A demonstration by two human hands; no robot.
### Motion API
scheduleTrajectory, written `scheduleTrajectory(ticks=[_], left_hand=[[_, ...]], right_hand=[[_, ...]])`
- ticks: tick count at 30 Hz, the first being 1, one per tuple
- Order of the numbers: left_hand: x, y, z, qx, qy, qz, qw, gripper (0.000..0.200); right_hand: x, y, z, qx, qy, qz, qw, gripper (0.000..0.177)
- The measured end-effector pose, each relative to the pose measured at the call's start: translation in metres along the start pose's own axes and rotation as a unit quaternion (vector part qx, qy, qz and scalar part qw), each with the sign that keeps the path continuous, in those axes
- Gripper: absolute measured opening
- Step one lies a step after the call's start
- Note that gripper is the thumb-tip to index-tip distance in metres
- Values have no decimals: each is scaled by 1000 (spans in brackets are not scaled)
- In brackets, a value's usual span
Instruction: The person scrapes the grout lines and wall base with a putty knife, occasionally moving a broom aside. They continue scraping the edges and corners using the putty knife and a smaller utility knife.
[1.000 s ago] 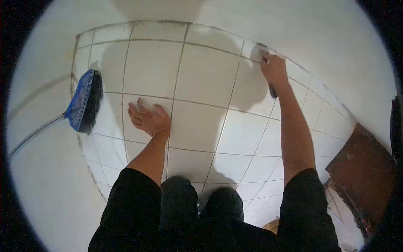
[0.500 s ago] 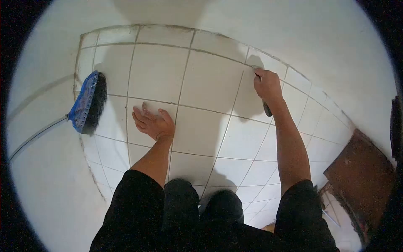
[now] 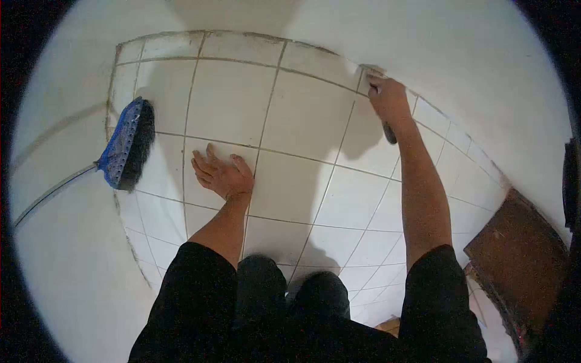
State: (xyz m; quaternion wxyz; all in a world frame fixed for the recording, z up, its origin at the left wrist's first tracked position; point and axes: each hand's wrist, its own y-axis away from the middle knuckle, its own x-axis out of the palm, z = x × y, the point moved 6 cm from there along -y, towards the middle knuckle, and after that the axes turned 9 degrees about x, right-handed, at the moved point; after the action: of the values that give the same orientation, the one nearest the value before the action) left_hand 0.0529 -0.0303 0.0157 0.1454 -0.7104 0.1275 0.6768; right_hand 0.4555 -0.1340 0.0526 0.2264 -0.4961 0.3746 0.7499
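Observation:
My left hand [image 3: 223, 178] lies on the white floor tiles [image 3: 292, 192] with its fingers spread, bearing on a tile left of centre. Up at the right, my right hand [image 3: 389, 100] is wrapped round a dark-handled hand tool [image 3: 390, 134]. The handle's butt sticks out below the wrist side of the fist. The tool's front end is at the grout line near the foot of the far wall, mostly hidden by my fingers and a shadow, so its kind cannot be made out.
A broom with a blue head [image 3: 124, 145] and dark bristles leans at the left wall. Grimy joints run along the far wall's base [image 3: 242, 33]. At the right stands a brown panel [image 3: 517, 254], perhaps a door. My knees [image 3: 321, 293] are close to the floor in front.
My right hand has moved up and slightly right with the tool, from the grout line between tiles to the edge by the far wall. My left hand stays almost in place.

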Motion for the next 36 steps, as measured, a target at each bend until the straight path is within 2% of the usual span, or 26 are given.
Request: scheduleTrajectory(ticks=[3,4,5,8,10,13,17,20,21,23,26,29,30,31,33,34,36], left_hand=[[-6,0,-1,-2,30,5,1000,64],[-3,-1,0,-1,19,8,1000,64],[0,-2,0,-2,6,11,1000,64],[-3,-2,0,-1,8,13,1000,64],[-3,-3,-2,-6,14,16,1000,64],[-2,-4,0,-10,8,20,1000,64],[-4,-3,-2,-4,2,18,1000,63],[-3,-4,-1,-12,6,34,999,64],[-4,-3,-1,-12,2,37,999,64],[-6,-4,-3,-12,25,19,999,63],[-2,-3,-1,-1,18,13,1000,63],[-3,-4,-1,-8,-2,34,999,65],[-3,-6,-2,-9,-3,35,999,65],[-3,-6,-2,-12,3,38,999,66],[-3,-2,-1,-12,5,45,999,67],[-1,-3,-1,-12,17,38,999,68],[-3,-4,-2,-10,33,31,999,70]], right_hand=[[4,0,-2,-25,-39,-6,999,22],[3,14,2,-4,8,-10,1000,22],[2,28,6,-21,-1,-10,1000,23],[9,42,11,-55,-75,-59,994,24],[0,25,18,-29,-36,-52,998,24],[4,-8,15,42,-18,30,999,22],[13,25,21,36,-17,15,999,22],[13,28,21,23,-95,-36,995,20],[15,10,17,11,-46,-43,998,20],[9,-11,16,4,-83,-52,995,20],[8,9,20,36,-36,-22,998,22],[18,35,26,23,-64,-50,996,25],[19,32,26,-39,-52,-93,994,28],[15,22,26,-38,-53,-90,994,28],[9,-5,20,3,-11,-69,998,27],[15,-12,12,91,-96,-31,991,26],[17,1,15,74,-46,-15,996,26]])
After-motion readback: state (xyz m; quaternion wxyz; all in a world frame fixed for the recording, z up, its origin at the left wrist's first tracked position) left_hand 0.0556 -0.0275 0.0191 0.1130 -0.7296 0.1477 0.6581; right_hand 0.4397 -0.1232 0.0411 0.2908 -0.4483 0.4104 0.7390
